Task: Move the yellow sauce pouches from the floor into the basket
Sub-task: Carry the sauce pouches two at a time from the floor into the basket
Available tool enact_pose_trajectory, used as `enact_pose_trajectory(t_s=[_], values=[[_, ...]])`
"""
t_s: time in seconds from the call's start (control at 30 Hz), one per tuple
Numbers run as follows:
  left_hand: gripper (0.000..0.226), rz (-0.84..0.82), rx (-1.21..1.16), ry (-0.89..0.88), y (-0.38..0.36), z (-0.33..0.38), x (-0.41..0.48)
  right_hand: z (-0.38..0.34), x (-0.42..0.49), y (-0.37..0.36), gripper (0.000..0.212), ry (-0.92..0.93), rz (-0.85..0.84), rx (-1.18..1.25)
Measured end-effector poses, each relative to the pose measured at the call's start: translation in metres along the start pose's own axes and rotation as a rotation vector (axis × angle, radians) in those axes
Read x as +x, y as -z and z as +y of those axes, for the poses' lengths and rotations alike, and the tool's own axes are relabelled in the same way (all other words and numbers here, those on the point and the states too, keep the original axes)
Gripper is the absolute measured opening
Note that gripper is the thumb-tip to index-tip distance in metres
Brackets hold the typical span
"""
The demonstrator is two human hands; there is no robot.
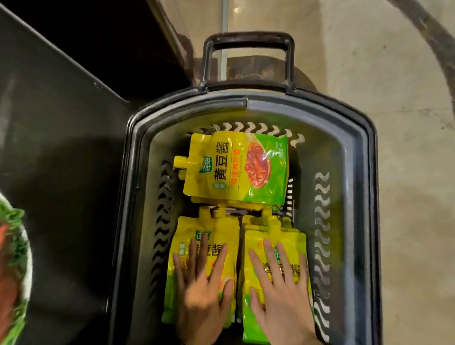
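L hand [202,284] & R hand [279,286] flat on pouches [236,169], in basket [349,147]

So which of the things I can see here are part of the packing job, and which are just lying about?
Part of the job:
- basket
- far pouch, lying flat
- left pouch stack, under the left hand
- right pouch stack, under the right hand

Just lying about:
- basket handle
- dark cabinet on the left
- green and red picture at the left edge
- floor
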State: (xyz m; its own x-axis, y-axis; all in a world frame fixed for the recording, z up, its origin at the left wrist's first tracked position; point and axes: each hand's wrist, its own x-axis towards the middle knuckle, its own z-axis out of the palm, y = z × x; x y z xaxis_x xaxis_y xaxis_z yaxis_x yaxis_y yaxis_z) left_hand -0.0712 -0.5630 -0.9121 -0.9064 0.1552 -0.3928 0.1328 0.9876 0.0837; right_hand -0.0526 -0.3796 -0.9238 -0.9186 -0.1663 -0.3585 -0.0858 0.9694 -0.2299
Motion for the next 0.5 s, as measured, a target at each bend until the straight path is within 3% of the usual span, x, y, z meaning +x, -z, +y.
enact_pose_trajectory(t_s=[0.13, 0.33, 0.5], values=[[0.064, 0.022, 0.044, 0.002, -0.005, 0.003, -0.012, -0.002, -0.002, 0.003, 0.069, -0.007, -0.017, 0.002], [0.076, -0.135, 0.137, -0.002, -0.022, 0.007, -0.026, 0.0, -0.003, 0.002, 0.069, -0.019, -0.064, 0.032], [0.073, -0.073, 0.079, -0.005, -0.012, 0.01, -0.022, -0.002, -0.001, 0.005, 0.068, -0.025, -0.068, 0.078]])
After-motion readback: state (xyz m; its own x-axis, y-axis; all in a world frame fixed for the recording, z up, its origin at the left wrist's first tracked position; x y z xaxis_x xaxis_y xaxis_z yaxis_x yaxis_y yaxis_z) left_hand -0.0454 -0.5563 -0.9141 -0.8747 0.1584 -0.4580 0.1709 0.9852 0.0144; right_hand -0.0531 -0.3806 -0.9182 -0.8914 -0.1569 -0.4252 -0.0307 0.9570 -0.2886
